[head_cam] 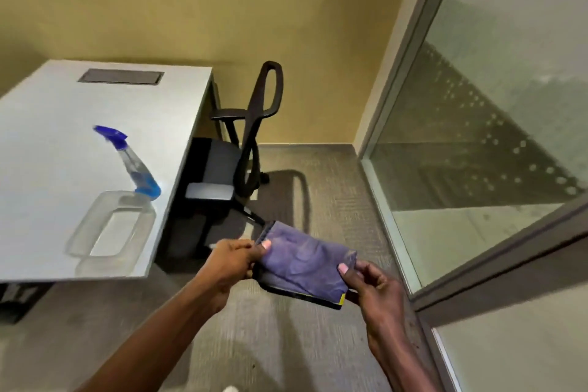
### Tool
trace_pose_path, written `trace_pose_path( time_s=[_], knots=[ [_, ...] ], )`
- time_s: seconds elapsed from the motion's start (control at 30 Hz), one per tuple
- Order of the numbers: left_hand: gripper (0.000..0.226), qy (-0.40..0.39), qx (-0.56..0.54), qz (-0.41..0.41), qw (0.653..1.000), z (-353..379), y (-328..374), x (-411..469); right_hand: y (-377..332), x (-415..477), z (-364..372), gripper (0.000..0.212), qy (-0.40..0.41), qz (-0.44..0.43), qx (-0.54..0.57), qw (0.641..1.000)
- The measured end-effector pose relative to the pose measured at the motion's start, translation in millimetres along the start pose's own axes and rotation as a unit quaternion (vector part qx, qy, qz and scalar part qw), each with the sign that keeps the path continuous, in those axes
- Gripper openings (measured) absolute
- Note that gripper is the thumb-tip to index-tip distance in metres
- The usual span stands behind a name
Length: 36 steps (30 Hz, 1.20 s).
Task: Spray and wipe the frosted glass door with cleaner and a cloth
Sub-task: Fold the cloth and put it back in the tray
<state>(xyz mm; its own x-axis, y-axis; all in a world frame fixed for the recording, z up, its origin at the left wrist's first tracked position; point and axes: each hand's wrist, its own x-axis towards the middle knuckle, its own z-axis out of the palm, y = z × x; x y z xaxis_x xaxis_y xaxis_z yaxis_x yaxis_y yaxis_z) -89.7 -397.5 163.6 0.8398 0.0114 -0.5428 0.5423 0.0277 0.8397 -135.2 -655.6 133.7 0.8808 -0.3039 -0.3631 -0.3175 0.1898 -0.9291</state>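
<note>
— What have you got in your hands, seen from the head camera?

— A folded purple cloth, held over the carpet. My left hand pinches its left edge, thumb on top and fingers curled beneath. My right hand pinches the right end the same way, near a small yellow tag at the lower corner.

— And the cleaner?

— The spray bottle stands on the white desk to my left, close to the desk's near right corner, well apart from both hands. It is clear, with a blue trigger head and a little blue liquid showing in the neck.

— Where is the door?

— The frosted glass door is to my right, in a grey frame. A black office chair sits between the desk and the glass, by the yellow wall.
</note>
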Motion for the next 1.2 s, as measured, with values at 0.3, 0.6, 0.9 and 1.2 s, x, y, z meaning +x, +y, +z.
trace_pose_path(
  time_s=[0.3, 0.6, 0.9, 1.2],
  knots=[
    [0.018, 0.073, 0.048, 0.020, 0.996, -130, -9, 3, 17, -13, 137, 0.008, -0.036, 0.001, -0.055, 0.998],
    [0.006, 0.171, 0.080, 0.018, 0.982, -187, -11, 19, 34, 3, 218, 0.027, -0.086, 0.037, -0.103, 0.990],
    [0.017, 0.304, 0.097, 0.002, 0.948, -260, -12, 65, 42, 52, 323, 0.036, -0.188, 0.060, -0.155, 0.968],
    [0.022, 0.392, 0.092, -0.008, 0.916, -329, -5, 88, 49, 67, 415, 0.036, -0.272, 0.030, -0.220, 0.936]
  ],
)
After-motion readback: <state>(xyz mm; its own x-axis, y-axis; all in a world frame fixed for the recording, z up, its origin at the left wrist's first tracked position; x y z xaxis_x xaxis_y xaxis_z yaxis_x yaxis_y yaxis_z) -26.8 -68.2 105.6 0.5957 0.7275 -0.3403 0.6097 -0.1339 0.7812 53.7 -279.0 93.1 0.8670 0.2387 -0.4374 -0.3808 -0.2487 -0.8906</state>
